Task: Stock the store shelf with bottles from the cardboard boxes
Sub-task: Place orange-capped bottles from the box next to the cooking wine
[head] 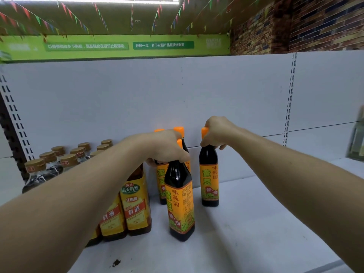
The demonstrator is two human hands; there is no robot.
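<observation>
White metal store shelf (256, 223), grocery aisle. Left hand (165, 148) clamped round neck of front dark soy-sauce bottle with orange cap, yellow label (180, 203). Right hand (216, 133) clasps neck of matching bottle (209, 180) behind it, to right. Both bases on shelf. Likely full, heavy, tall, tippy, smooth-sided. Neck under cap looks surest hold.

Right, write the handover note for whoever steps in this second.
Left hand: grips the neck of the front soy bottle.
Right hand: grips the neck of the right soy bottle.
Both seem to stand upright on the shelf; two more orange-capped bottles are behind the left hand.
Done: four soy bottles are up here.
To do: let go, straighten the rows, fetch more; boxes are not in view.
</observation>
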